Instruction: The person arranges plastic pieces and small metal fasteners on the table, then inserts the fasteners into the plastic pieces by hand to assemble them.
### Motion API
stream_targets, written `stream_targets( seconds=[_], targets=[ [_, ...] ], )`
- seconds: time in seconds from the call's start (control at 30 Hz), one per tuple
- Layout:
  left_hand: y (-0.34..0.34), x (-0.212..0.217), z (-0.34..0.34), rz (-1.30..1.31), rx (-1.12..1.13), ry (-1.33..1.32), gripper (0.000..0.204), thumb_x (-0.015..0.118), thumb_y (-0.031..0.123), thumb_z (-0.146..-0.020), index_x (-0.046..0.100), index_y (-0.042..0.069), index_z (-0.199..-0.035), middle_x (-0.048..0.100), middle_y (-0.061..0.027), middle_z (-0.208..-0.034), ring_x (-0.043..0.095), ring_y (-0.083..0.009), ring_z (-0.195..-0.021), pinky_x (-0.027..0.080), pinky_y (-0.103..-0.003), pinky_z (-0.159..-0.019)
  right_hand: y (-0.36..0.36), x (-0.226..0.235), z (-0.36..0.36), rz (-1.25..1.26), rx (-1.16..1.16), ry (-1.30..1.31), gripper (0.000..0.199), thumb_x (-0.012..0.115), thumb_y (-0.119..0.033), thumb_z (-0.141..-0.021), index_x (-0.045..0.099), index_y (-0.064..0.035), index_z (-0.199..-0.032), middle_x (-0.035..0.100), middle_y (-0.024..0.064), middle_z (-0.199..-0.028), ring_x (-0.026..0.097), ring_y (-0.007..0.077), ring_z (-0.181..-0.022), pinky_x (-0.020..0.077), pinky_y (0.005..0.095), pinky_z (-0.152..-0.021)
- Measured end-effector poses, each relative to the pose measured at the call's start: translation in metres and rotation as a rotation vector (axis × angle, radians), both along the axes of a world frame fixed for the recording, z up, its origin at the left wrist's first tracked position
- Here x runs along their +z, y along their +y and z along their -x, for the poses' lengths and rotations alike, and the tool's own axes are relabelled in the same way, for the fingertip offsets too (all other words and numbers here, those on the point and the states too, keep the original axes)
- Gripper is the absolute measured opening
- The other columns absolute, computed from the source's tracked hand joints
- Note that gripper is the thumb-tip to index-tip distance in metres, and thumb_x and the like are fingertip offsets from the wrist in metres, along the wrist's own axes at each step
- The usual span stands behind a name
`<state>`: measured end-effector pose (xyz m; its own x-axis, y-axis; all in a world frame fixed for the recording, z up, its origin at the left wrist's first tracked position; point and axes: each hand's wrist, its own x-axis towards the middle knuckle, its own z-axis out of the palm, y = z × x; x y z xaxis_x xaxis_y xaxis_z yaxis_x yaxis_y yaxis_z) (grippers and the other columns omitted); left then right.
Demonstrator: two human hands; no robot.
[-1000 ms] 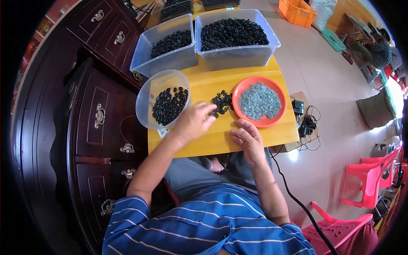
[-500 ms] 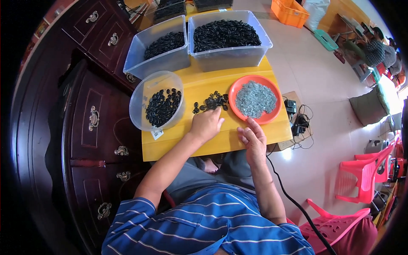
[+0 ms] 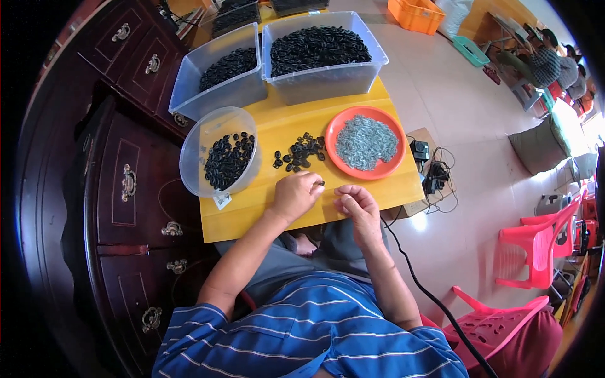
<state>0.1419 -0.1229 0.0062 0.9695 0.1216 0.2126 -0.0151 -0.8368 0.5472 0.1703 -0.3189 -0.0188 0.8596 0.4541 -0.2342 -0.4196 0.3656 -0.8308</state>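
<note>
**While a small black piece (image 3: pixel 322 183) sits between fingertips, a light, steady pinch matters most**

Although the piece is tiny, the left hand (image 3: pixel 295 196) has it by the edge, gripped between the tips of thumb and forefinger, just above the near part of the yellow bench (image 3: pixel 283 112). The right hand (image 3: pixel 359 211) faces it close by, its fingers (image 3: pixel 350 191) bent in toward the thumb; whether they hold anything, I cannot tell. The two hands are apart, with a narrow gap between them.

To handle the piece well, I would grip it only at the rim, so that most of it stays exposed, and turn it with small rolls of the fingertips. Low hands over the bench seem wise, since a slip would then be a short drop. Resting the wrists would probably steady both sides.

The loose black pieces (image 3: pixel 302 148) lie just beyond the left hand, between the clear round tub (image 3: pixel 191 156) and the orange-red plate (image 3: pixel 365 174) of silvery pieces (image 3: pixel 367 145). Wide elbow swings are best avoided: knocking that plate could scatter its fine contents.
</note>
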Motion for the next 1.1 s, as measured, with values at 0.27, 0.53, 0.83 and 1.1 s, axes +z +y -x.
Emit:
stream_targets(
  seconds=[0.27,0.53,0.83,1.1],
  targets=[
    [-0.005,-0.001,-0.006,-0.191,-0.016,0.012,0.009,0.065,0.018,-0.089,0.066,0.009,-0.091,0.07,-0.0116,-0.088,0.07,-0.0352,-0.079,0.056,-0.049,-0.07,0.001,0.001,0.003,-0.007,0.047,-0.005,0.018,0.062,-0.01,-0.101,0.065,-0.0043,-0.118,0.071,0.0048,-0.113,0.067,0.0124,-0.094,0.0521,0.0272,-0.088],
    [-0.017,0.005,0.025,-0.129,-0.103,-0.034,0.006,0.065,0.016,-0.091,0.064,0.01,-0.09,0.064,-0.0109,-0.085,0.068,-0.0357,-0.077,0.055,-0.049,-0.066,-0.012,0.0,0.004,0.0,0.004,0.02,0.017,0.062,-0.01,-0.101,0.065,-0.0022,-0.116,0.071,0.0051,-0.111,0.066,0.0126,-0.095,0.0532,0.0291,-0.089],
    [-0.025,0.014,0.06,-0.171,-0.258,-0.181,0.013,0.074,0.016,-0.086,0.069,0.009,-0.096,0.06,-0.0058,-0.085,0.066,-0.0271,-0.08,0.055,-0.041,-0.068,-0.015,-0.005,0.001,-0.031,-0.044,0.06,0.014,0.062,-0.009,-0.101,0.066,-0.0032,-0.114,0.071,0.006,-0.11,0.067,0.0126,-0.09,0.0545,0.0283,-0.084],
    [-0.019,-0.004,0.074,-0.206,-0.351,-0.279,0.015,0.078,0.01,-0.08,0.07,0.007,-0.092,0.065,-0.0065,-0.088,0.066,-0.0266,-0.078,0.054,-0.037,-0.068,-0.011,-0.006,0.01,-0.03,0.009,-0.034,0.013,0.061,-0.01,-0.102,0.065,-0.0029,-0.113,0.07,0.0046,-0.105,0.066,0.0113,-0.088,0.0535,0.0263,-0.082]
  ],
)
